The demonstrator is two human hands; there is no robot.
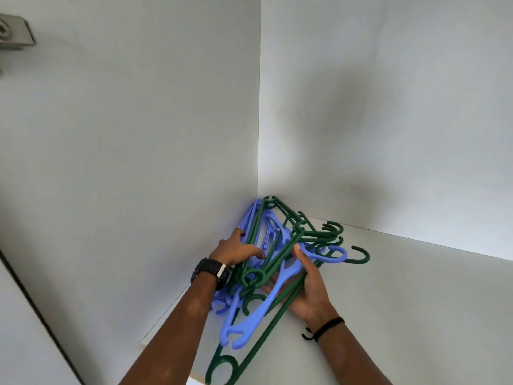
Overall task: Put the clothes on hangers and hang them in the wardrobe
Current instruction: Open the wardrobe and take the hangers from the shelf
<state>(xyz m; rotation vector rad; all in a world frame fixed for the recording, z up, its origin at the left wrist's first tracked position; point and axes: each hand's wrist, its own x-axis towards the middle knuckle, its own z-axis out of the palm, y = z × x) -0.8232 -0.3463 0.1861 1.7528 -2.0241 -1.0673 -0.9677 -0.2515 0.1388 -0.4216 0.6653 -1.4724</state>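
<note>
Hands first: our right hand [308, 287] grips a blue hanger [266, 298] and a green hanger [266, 333] beneath it, while our left hand [236, 250], a black watch [211, 269] on its wrist, curls its fingers into the tangled pile of hangers [274, 232]. That pile sits on the white shelf [416, 301], pushed into the wardrobe's back corner. We can read no writing or brand anywhere.

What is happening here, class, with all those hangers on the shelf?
A person is sorting a tangled pile of blue and dark green plastic hangers on a white wardrobe shelf, in its back left corner. The left hand grips the pile's left side, and the right hand holds one blue plastic hanger. No clothes are in view.
</note>
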